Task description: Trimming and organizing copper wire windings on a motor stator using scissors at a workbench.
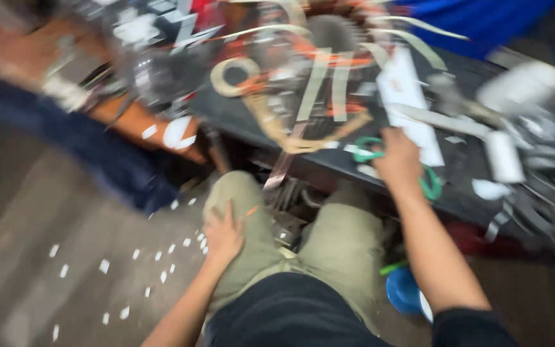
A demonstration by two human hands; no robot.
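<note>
The picture is strongly motion-blurred. My left hand rests flat on my left knee, fingers spread, holding nothing. My right hand reaches forward onto the edge of a low dark table and lies over a pair of green-handled scissors; whether the fingers grip them is too blurred to tell. Just beyond that hand lies a white paper sheet. Beige cardboard strips and cut shapes cover the middle of the table.
White paper scraps are scattered over the wooden floor at the left. A white roll and grey clutter sit on the table's right part. A blue object lies on the floor by my right leg. Dark blue cloth runs along the left.
</note>
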